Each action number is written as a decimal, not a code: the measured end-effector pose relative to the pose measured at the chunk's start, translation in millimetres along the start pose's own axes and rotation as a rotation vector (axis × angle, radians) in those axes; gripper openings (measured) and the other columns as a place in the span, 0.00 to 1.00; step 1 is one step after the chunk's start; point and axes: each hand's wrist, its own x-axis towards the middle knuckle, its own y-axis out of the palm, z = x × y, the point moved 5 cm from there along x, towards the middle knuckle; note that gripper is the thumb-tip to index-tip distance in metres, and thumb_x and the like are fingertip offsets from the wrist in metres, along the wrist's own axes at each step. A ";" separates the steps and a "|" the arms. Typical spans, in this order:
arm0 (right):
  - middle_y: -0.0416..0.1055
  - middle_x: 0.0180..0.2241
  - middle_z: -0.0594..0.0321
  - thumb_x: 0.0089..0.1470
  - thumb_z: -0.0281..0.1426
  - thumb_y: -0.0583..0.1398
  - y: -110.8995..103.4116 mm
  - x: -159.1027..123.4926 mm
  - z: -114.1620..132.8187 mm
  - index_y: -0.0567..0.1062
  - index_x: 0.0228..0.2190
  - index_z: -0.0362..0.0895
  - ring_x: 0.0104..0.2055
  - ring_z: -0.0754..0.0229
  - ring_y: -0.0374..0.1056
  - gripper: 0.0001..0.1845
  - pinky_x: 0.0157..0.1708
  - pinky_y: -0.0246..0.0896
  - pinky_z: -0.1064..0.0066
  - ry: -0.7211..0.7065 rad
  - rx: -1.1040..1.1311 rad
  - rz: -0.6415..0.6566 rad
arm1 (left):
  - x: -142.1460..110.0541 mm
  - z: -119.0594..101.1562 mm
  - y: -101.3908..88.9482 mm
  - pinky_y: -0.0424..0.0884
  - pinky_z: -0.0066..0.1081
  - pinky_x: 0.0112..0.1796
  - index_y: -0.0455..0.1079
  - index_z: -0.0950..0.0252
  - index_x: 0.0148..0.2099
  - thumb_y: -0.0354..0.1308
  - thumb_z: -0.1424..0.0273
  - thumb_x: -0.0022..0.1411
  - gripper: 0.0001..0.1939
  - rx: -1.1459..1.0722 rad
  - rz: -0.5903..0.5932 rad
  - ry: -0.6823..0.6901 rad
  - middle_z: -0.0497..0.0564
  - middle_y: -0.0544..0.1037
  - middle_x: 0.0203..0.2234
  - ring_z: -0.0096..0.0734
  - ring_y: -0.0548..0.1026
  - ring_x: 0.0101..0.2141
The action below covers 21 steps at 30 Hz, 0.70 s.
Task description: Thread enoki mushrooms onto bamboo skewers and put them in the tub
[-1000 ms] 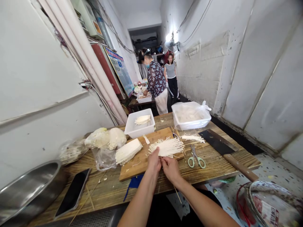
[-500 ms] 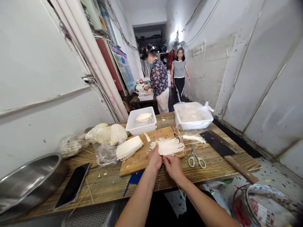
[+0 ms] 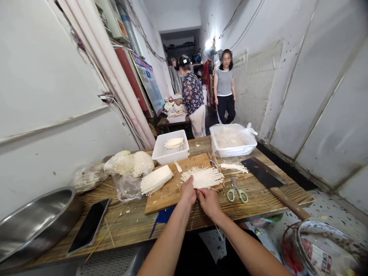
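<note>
A fanned bunch of enoki mushrooms (image 3: pixel 207 177) is gripped in my left hand (image 3: pixel 188 193), thumb on top, over the near right part of the wooden cutting board (image 3: pixel 161 203). My right hand (image 3: pixel 209 202) is pinched closed at the bunch's near edge. A thin bamboo skewer (image 3: pixel 219 232) sticks out below that hand; its upper part is hidden by the fingers. On the board's left lies a thick enoki block (image 3: pixel 156 179), with a small enoki piece (image 3: pixel 178 166) behind it. Green-handled scissors (image 3: pixel 237 191) lie to the right of my hands.
Beyond the board stand a white tub (image 3: pixel 169 156) with enoki and a bag-covered tub (image 3: pixel 232 143). A cleaver (image 3: pixel 263 172) and loose enoki (image 3: pixel 233 166) lie right. Left are bagged mushrooms (image 3: pixel 129 165), a phone (image 3: pixel 89 226) and a steel basin (image 3: pixel 37 218). Two people (image 3: pixel 193 92) are farther back.
Both hands stay at the enoki bunch with almost no movement. In the background, the person in the grey top has come closer. The view has shifted slightly.
</note>
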 end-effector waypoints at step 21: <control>0.76 0.25 0.59 0.53 0.21 0.53 -18.2 -3.4 18.2 0.78 0.24 0.41 0.27 0.60 0.69 0.15 0.28 0.52 0.74 -0.056 -0.111 0.033 | -6.2 -2.9 7.6 0.76 0.30 0.37 0.70 0.71 0.32 0.49 0.79 0.64 0.10 0.019 0.008 0.113 0.51 0.78 0.21 0.26 0.77 0.22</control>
